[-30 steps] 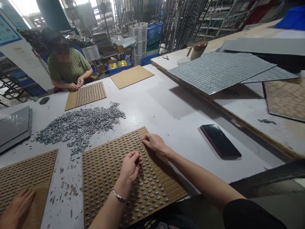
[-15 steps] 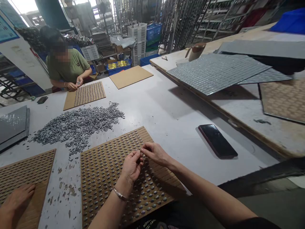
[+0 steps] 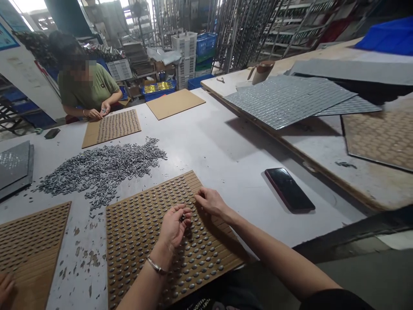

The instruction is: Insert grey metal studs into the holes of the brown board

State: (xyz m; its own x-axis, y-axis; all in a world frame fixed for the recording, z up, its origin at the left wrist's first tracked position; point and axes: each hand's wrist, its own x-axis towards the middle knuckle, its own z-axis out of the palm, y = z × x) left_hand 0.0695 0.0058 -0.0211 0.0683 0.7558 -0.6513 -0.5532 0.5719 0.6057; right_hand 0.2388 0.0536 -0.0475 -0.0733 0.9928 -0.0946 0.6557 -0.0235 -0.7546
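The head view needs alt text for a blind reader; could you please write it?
A left hand holds small grey pieces above a brown board lined with rows of them; the right hand is near the rows' end. Beyond lies a heap of pieces; a smartphone lies at right.

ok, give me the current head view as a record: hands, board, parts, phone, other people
left hand: left hand curled above the board, small grey pieces at its fingers
right hand: right hand at the board's bare strip; whether it holds anything, can't tell
board: brown, ridged, rows of grey pieces
parts: loose pile on the white table
phone: black phone lying right of the board
others: person in green across the table; another person's hand at the left edge
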